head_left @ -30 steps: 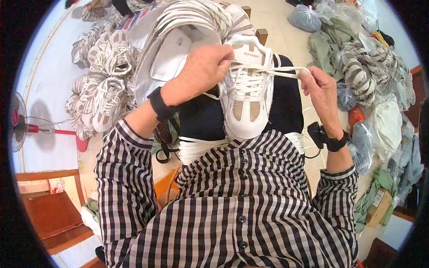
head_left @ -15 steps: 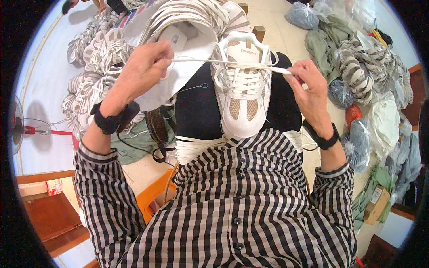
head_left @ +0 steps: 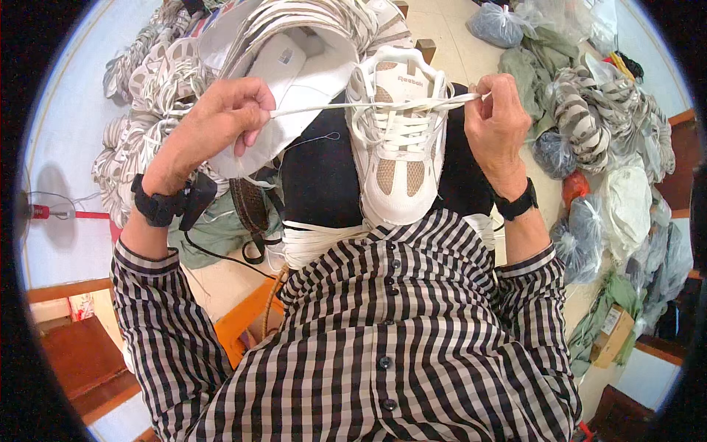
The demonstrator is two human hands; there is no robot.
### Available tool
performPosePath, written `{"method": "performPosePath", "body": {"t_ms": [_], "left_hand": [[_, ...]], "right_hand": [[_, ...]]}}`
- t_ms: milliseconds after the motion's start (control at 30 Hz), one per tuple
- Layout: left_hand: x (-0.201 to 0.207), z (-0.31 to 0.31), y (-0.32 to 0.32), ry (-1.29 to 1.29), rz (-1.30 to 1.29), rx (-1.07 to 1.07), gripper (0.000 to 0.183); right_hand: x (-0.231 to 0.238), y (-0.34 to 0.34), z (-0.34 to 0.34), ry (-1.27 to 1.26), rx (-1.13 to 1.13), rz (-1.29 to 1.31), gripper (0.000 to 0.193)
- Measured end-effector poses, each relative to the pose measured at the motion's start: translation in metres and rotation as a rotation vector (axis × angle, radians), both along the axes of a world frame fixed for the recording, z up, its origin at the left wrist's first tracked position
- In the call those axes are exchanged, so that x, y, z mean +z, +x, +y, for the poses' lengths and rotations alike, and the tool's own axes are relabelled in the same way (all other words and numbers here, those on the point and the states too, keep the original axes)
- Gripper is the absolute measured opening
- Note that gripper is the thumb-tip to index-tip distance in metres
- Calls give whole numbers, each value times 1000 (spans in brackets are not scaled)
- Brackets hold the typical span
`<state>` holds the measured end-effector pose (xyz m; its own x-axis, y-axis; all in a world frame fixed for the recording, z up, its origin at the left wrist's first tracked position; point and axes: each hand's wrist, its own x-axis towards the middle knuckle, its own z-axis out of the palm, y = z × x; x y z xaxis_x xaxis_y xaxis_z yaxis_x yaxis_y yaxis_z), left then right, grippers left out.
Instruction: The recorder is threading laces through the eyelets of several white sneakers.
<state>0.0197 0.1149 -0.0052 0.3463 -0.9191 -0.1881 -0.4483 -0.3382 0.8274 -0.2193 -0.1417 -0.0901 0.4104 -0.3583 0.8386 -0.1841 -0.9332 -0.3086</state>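
A: Where do we have the white sneaker with beige mesh panels [head_left: 401, 195]?

B: We have it on the black cloth surface [head_left: 320, 180] at the lap, its toe toward the black-and-white checked shirt [head_left: 331, 346].

A: And our hands?

B: Our left hand [head_left: 224, 121] pinches one stretch of the flat white shoelace [head_left: 313, 108], drawn out level to the left. Our right hand [head_left: 497, 121] has its fingers curled tightly round another stretch, held close beside the sneaker's right edge. Between them the lace runs taut across the tongue.

A: How far along would we call it?

B: We see the lace threaded in rows up the front, with strands crossing near the top, so we judge the threading mostly done. We find no finished bow there; the ends look yet to be secured.

A: What can't we make out?

B: Whether that crossing is a knot or only an overlap. Our fingers cover the gripped parts, so we can't place the lace tips. The sole is out of sight, and the bunched white strands [head_left: 320, 244] below the cloth surface run partly under the shirt.
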Motion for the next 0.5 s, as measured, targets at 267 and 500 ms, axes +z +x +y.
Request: {"method": "performPosePath", "body": {"t_ms": [267,500], "left_hand": [[6,-2,2,-58,60,3,9],[2,-4,4,-54,44,-8,9]], "right_hand": [[0,-31,21,463,364,197,19],[6,-45,21,383,420,420,15]]}}
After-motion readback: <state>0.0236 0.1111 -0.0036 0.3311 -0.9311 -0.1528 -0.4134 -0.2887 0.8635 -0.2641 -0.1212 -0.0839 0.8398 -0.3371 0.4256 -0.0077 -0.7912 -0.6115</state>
